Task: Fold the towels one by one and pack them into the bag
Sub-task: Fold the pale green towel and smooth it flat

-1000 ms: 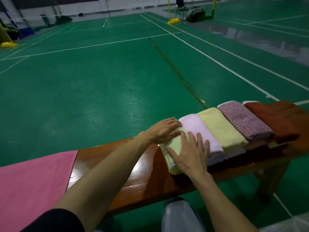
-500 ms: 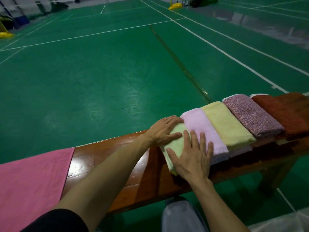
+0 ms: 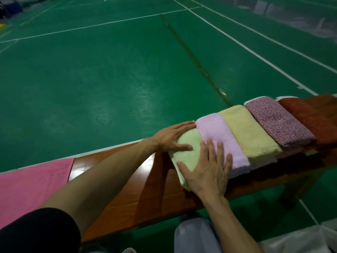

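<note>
A folded pale green towel [image 3: 189, 152] lies on the wooden bench [image 3: 127, 190], at the left end of a row of folded towels. My left hand [image 3: 173, 137] lies flat on its far left part. My right hand [image 3: 207, 170] presses flat on its near end, fingers reaching onto the lilac towel [image 3: 220, 136]. To the right lie a yellow towel [image 3: 249, 132], a speckled purple towel [image 3: 275, 121] and a rust-red towel [image 3: 313, 115]. A pink towel [image 3: 31, 187] lies spread flat on the bench's left end.
The bench stands on a green sports court floor [image 3: 109, 70] with white lines. A whitish translucent bag [image 3: 299, 240] shows at the bottom right corner. My knee in light trousers [image 3: 193, 234] is below the bench edge.
Both hands stay flat on the green towel, hardly shifted. The camera has tilted down, so the bench and towels sit higher in view.
</note>
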Tool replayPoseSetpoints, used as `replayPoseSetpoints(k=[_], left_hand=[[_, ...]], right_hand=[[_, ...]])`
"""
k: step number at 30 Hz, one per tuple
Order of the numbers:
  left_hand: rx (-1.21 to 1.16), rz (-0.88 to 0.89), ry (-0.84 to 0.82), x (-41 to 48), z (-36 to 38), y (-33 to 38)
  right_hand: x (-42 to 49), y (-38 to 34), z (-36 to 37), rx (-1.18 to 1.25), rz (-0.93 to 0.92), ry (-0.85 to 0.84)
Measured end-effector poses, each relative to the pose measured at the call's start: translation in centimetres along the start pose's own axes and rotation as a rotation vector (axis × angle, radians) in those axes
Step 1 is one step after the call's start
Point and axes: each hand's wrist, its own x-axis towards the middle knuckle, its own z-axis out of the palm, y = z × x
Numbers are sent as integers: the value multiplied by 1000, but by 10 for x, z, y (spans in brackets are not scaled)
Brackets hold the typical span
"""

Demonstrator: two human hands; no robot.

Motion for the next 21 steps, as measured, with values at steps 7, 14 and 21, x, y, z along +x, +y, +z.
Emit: replayPoseSetpoints(k=[7,14,21], left_hand=[[83,-31,-36,-3,-4,11],[-223,-166,154,-42,-22,17],[-350,-399,178,-150,-17,-16]], right_hand=[[-1,-4,-7,-29,-3,-72],[13,-10,-47,-4,36,-364],[-11,-67,-67,151,-124,-138]])
